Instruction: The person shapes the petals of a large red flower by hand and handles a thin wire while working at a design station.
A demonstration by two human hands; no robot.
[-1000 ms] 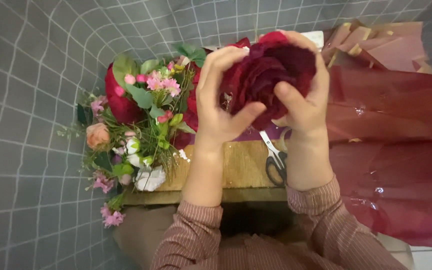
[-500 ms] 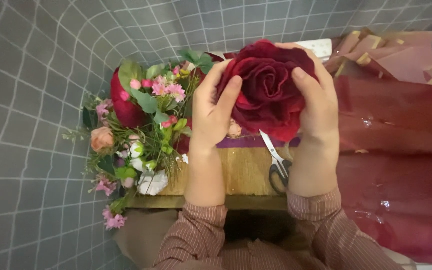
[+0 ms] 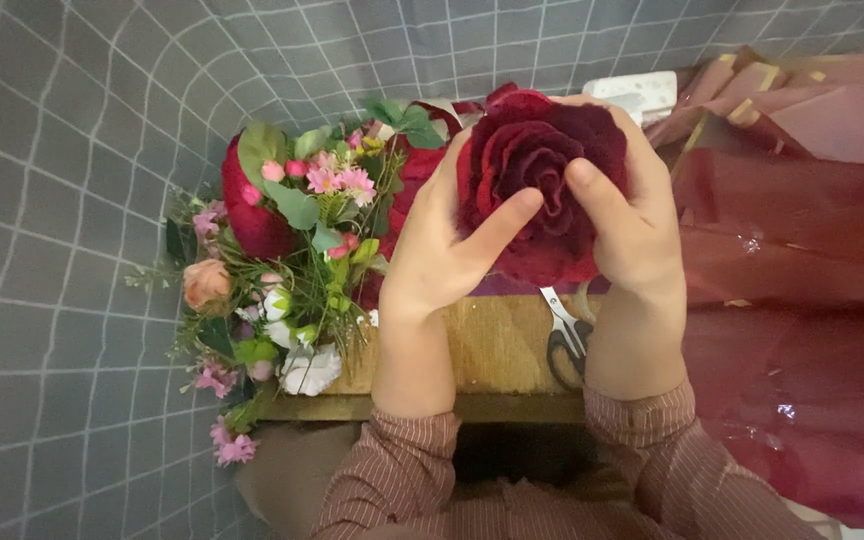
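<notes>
Both of my hands cup a large dark red fabric rose above a small wooden table. My left hand grips its left side, thumb pressed across the petals. My right hand holds the right side, thumb laid on the petals near the centre. The lower part of the rose is hidden behind my hands.
A bunch of mixed artificial flowers with pink, white and peach blooms lies on the table's left. Scissors rest on the wood between my wrists. Dark red wrapping sheets spread to the right. A white object lies beyond the rose. Grey tiled floor surrounds.
The rose has been turned between my hands so its open face points up. My thumbs have shifted across the petals toward the centre.
</notes>
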